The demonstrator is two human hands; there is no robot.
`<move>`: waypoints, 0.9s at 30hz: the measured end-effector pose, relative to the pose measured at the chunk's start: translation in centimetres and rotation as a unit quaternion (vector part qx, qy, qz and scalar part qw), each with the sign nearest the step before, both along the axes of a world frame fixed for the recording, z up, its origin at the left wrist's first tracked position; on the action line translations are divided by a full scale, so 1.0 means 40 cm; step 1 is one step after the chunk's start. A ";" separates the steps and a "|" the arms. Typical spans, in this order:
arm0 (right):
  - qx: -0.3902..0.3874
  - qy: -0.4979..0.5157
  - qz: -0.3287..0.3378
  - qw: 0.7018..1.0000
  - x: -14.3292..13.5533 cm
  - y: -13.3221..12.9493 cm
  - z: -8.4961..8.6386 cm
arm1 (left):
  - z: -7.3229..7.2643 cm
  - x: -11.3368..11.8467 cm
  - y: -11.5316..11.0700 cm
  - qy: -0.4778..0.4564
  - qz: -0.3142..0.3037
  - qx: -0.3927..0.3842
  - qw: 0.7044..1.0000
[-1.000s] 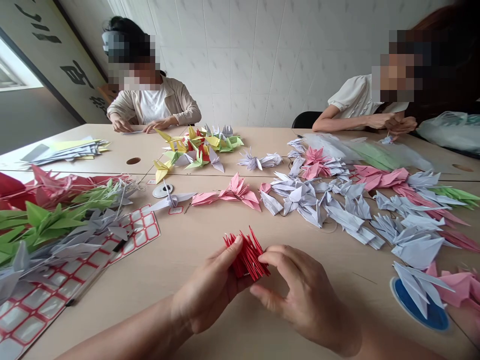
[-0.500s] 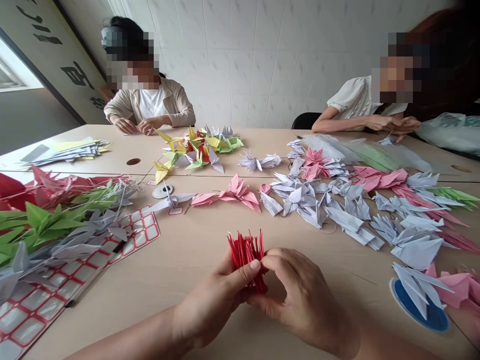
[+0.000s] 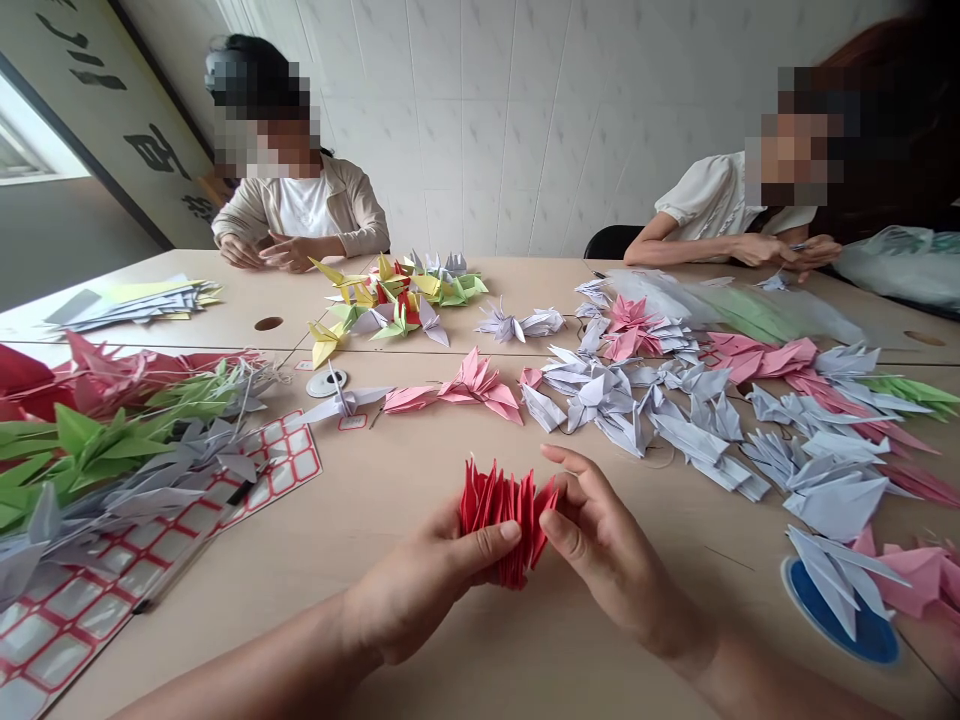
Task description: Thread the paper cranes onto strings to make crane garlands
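Note:
Above the table's near middle, my left hand grips a bunch of folded red paper cranes, its thumb pressed across their front. Tightly packed side by side, the cranes have thin points sticking upward. My right hand is at their right end, thumb and curled fingers on the outermost crane, index finger raised. Its contact behind the paper is partly hidden. Just beyond both hands are pink paper cranes and a white spool.
White paper cranes and pink ones spread across the right side, near a blue disc. Green cranes and red-bordered label sheets lie left. Mixed-colour cranes sit farther back. Two people sit opposite.
My right hand has shifted slightly right and raised its index finger. The red bunch has spread wider at its right end. My left hand keeps its hold.

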State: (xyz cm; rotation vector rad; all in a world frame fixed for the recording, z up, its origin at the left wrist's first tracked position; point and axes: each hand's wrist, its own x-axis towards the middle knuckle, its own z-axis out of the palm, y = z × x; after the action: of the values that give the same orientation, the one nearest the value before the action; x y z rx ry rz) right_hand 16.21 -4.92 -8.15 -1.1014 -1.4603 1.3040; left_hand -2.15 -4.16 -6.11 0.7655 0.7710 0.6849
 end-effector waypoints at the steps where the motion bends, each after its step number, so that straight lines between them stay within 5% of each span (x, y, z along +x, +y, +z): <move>1: -0.023 0.013 0.014 1.000 0.002 0.003 0.000 | -0.001 -0.001 0.000 0.002 -0.004 -0.001 1.000; 6: -0.068 0.034 0.070 0.995 0.014 0.008 0.007 | -0.001 -0.006 0.002 0.019 -0.053 0.037 0.998; 11: -0.019 0.015 0.063 0.998 0.014 0.010 0.018 | 0.007 -0.007 0.002 0.053 -0.051 0.061 0.995; 19: -0.078 0.052 0.052 0.994 0.010 0.004 0.014 | 0.003 -0.002 0.004 0.088 -0.072 0.133 0.985; 27: 0.013 -0.009 0.080 0.997 0.002 -0.002 0.033 | -0.006 0.002 -0.004 0.076 -0.058 0.165 0.982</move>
State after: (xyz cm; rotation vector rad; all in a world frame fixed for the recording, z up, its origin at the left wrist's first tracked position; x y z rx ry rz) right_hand 16.27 -5.01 -6.84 -1.0000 -1.6012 1.3838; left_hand -2.09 -4.32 -6.35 1.1663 0.7537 0.6621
